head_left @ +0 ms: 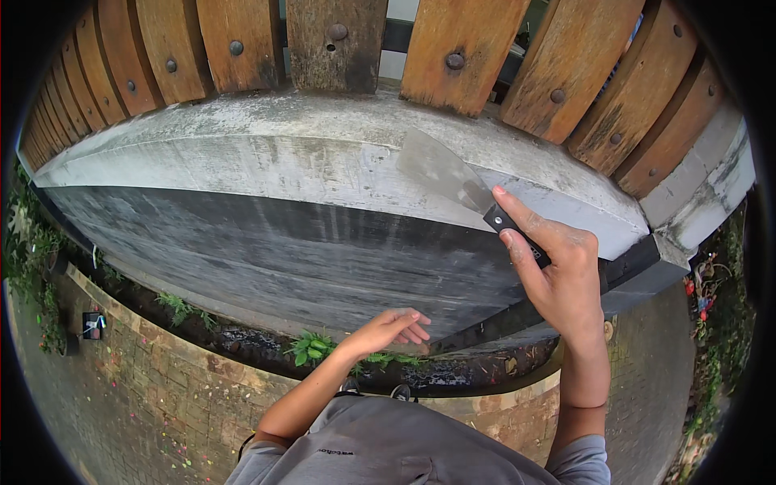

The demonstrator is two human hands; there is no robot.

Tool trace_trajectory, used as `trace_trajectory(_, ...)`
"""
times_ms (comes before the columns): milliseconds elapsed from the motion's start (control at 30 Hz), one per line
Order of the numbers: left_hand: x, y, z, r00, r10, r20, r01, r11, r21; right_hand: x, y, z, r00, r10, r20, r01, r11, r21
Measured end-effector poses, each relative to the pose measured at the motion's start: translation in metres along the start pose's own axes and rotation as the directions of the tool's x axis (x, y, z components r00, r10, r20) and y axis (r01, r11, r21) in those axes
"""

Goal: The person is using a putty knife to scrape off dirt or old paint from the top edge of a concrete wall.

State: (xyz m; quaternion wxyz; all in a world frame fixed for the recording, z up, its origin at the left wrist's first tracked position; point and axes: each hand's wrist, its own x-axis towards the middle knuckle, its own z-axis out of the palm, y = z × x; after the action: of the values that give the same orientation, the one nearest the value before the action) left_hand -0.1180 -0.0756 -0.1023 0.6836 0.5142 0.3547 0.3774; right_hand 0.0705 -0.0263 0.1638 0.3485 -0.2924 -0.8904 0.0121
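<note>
My right hand [558, 263] is closed round the black handle of a putty knife [440, 168], its forefinger stretched along the handle toward the blade. The wide, dull metal blade slants up and left, over the white, stained ledge [323, 153] of a wall. Whether the blade touches the ledge cannot be made out. Lower down, in front of the dark grey wall face [283, 246], my left hand [388, 331] is held with nothing in it, its fingers loosely bent and apart.
Brown wooden fence boards [242, 40] with round bolt heads rise above the ledge. Below runs a narrow planting strip with green plants [311, 347], edged by a curb. A paved brick path [162, 388] lies at left, with a small black tray-like object [94, 325] on it.
</note>
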Motion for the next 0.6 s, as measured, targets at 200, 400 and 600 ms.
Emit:
trace_trajectory(200,0.0,-0.103,-0.019,0.916,-0.346,-0.202,0.322,0.936,-0.139,-0.001,0.03,-0.011,0.999,0.037,-0.023,-0.036,0.998,0.053)
trace_trajectory(400,-0.02,-0.181,-0.033,0.75,-0.513,-0.417,0.48,0.857,-0.19,-0.002,0.032,-0.007,1.0,-0.002,0.009,0.001,0.995,0.097)
trace_trajectory(600,-0.038,-0.212,-0.033,0.681,-0.554,-0.479,0.432,0.832,-0.348,0.037,0.011,0.025,0.97,-0.243,0.015,0.243,0.97,-0.006)
